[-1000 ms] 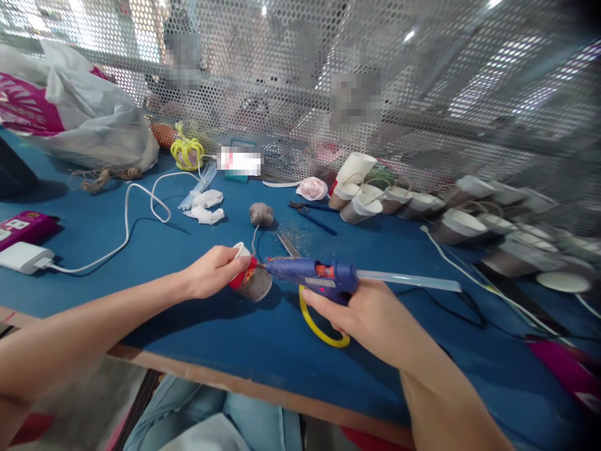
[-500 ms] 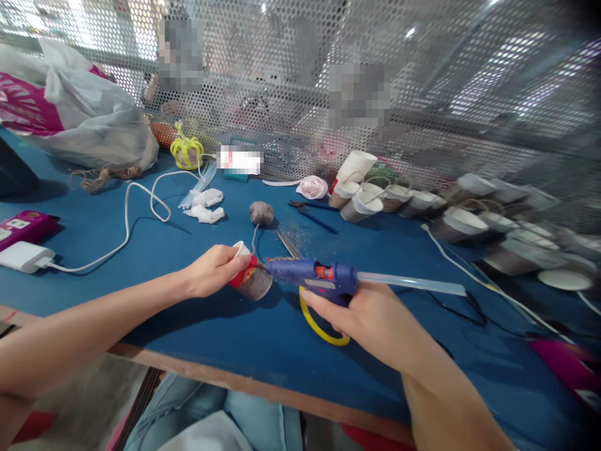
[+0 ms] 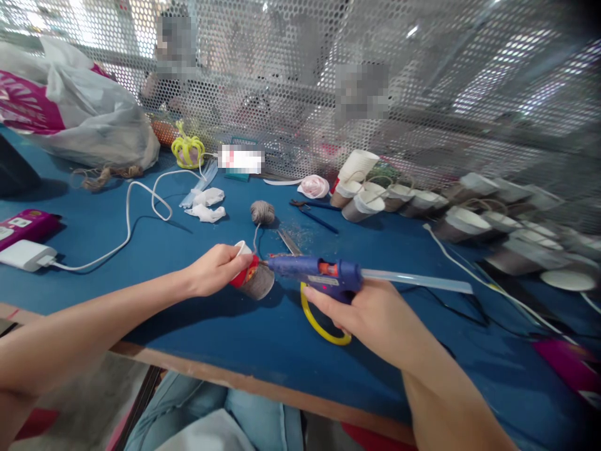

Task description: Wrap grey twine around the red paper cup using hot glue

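My left hand [image 3: 216, 269] is closed on the rim of a small paper cup [image 3: 258, 283], which lies tilted with its base toward the right. Red shows on the cup near my fingers, and grey yarn covers its lower part. A strand of yarn runs from the cup to a grey yarn ball [image 3: 262, 213]. My right hand [image 3: 370, 319] grips a blue glue gun [image 3: 319, 274] with a clear glue stick [image 3: 417, 280] out of its back. The nozzle is at the cup's side; whether it touches, I cannot tell. Yellow-handled scissors [image 3: 323, 332] lie beneath the gun.
Blue-handled pliers [image 3: 314, 213] and a pink ribbon roll [image 3: 313, 186] lie behind. Several yarn-wrapped cups [image 3: 364, 205] stand at the back right. A white cable [image 3: 126, 232] crosses the left side, near a plastic bag [image 3: 94, 119]. A perforated metal screen [image 3: 282, 81] bounds the table's back.
The glue gun's nozzle has shifted slightly up and to the right relative to the cup. My left hand keeps its hold on the cup; the view has moved slightly.
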`<action>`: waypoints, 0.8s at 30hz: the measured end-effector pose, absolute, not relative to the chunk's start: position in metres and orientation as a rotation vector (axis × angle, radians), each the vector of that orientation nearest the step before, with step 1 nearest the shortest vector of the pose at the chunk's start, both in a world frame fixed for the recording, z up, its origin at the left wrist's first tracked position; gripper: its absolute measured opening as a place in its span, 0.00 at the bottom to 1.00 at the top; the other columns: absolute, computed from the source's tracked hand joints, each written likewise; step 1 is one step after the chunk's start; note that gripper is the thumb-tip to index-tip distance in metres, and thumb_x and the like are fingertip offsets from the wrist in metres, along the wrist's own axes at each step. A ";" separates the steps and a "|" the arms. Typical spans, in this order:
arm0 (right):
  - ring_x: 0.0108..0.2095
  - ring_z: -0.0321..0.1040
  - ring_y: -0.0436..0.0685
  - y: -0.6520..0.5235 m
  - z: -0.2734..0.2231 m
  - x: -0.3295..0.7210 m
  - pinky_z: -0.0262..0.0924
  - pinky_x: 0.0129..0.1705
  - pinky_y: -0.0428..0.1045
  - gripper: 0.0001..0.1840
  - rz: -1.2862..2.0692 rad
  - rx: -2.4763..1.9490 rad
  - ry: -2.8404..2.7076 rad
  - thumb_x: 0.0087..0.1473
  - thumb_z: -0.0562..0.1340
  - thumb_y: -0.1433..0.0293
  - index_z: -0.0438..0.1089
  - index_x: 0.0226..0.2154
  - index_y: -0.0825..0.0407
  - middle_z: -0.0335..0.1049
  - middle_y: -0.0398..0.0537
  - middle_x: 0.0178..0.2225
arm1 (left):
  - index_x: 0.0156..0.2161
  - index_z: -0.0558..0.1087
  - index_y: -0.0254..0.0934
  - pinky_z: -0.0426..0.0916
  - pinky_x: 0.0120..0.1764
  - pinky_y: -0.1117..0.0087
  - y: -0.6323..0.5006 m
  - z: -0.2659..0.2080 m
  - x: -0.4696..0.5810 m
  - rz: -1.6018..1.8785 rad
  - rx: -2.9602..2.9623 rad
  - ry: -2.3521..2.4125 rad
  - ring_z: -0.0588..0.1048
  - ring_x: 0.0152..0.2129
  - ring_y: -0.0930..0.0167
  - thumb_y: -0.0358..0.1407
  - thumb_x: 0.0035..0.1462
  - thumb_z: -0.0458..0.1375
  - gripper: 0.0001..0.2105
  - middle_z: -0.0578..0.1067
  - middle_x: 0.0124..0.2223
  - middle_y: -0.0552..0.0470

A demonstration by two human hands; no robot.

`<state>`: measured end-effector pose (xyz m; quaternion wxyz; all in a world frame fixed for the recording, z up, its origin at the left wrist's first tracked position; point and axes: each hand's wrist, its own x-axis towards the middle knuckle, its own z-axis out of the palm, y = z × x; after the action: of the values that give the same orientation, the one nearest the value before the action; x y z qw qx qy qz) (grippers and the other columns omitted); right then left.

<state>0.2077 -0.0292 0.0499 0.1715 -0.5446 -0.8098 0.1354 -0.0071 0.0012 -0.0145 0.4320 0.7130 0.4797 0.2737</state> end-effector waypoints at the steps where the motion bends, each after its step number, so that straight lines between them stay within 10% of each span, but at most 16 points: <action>1: 0.18 0.63 0.53 -0.029 0.050 0.207 0.58 0.22 0.47 0.14 0.385 -1.545 -2.299 0.45 0.56 0.62 0.61 0.14 0.49 0.63 0.40 0.11 | 0.29 0.68 0.29 0.54 0.23 0.77 0.001 -0.015 -0.007 0.686 1.776 1.196 0.55 0.19 0.77 0.46 0.54 0.40 0.22 0.60 0.21 0.56; 24: 0.21 0.63 0.51 -0.040 0.047 0.200 0.56 0.23 0.45 0.11 0.505 -1.425 -2.434 0.50 0.51 0.66 0.64 0.22 0.49 0.67 0.42 0.21 | 0.30 0.70 0.29 0.60 0.24 0.75 0.002 -0.014 -0.004 0.768 1.616 1.237 0.65 0.22 0.73 0.43 0.52 0.43 0.19 0.69 0.24 0.51</action>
<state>0.2000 -0.0403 0.0471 0.1375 -0.4927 -0.8413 0.1747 -0.0041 0.0023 -0.0136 0.4647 0.6577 0.5036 0.3128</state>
